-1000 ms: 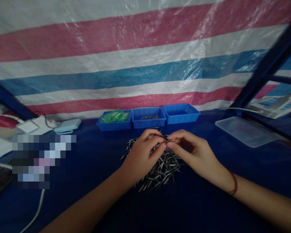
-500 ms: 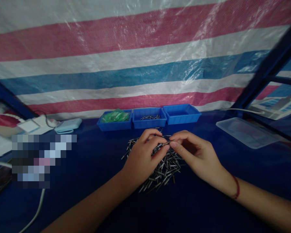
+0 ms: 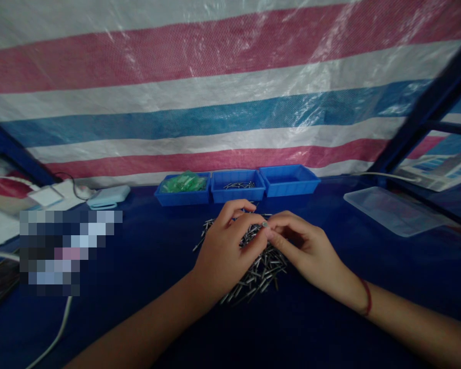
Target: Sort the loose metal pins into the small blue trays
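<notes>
L hand + R hand meet at 1 small metal pin, just above the pile.
L thumb + index pinch the pin, other L fingers loosely curled; R thumb + index seem closed on it too, but most of it's hidden, so can't tell its exact angle. Best approach, IMO: light grip w/ tips only, hands low over the pile so a slip lands there, & pin end in sight betw. fingers, w/o brushing the pile. Middle blue tray w/ more thin metal pcs. sits beyond the pile.
</notes>
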Demonstrator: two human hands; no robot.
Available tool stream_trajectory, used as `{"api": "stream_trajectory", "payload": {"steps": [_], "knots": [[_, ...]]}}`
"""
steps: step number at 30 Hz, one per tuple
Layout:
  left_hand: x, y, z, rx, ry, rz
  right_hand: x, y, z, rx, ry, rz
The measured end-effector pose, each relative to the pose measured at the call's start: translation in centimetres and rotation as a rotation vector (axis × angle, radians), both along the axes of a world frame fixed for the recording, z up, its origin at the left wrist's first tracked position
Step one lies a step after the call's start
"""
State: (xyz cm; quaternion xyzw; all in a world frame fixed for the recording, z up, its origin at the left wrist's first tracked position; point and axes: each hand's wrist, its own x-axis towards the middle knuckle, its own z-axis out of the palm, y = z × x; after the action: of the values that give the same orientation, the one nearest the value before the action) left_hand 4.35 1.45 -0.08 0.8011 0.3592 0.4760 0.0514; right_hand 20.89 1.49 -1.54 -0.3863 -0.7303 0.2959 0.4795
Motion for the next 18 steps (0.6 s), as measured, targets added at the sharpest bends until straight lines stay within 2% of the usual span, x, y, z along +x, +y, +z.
{"api": "stream_trajectory", "payload": {"steps": [5,11,14,18], "knots": [[0.0,0.3,-0.1,-0.122,-0.058,0.035,0.1,-0.1,0.3,0.018,-0.057,0.048],[-0.2,0.8,-0.1,-0.196,-0.069,0.024,0.2,1.1,1.4,0.176,-0.162,-0.029],[-0.6,1.2,-0.3,-0.208,-0.102,0.074,-0.3,3.0,2.6,0.293,-0.226,-0.101],[-1.2,1.8,-0.9,-0.215,-0.041,0.111,-1.4,7.7,3.9,0.443,-0.311,-0.234]]}}
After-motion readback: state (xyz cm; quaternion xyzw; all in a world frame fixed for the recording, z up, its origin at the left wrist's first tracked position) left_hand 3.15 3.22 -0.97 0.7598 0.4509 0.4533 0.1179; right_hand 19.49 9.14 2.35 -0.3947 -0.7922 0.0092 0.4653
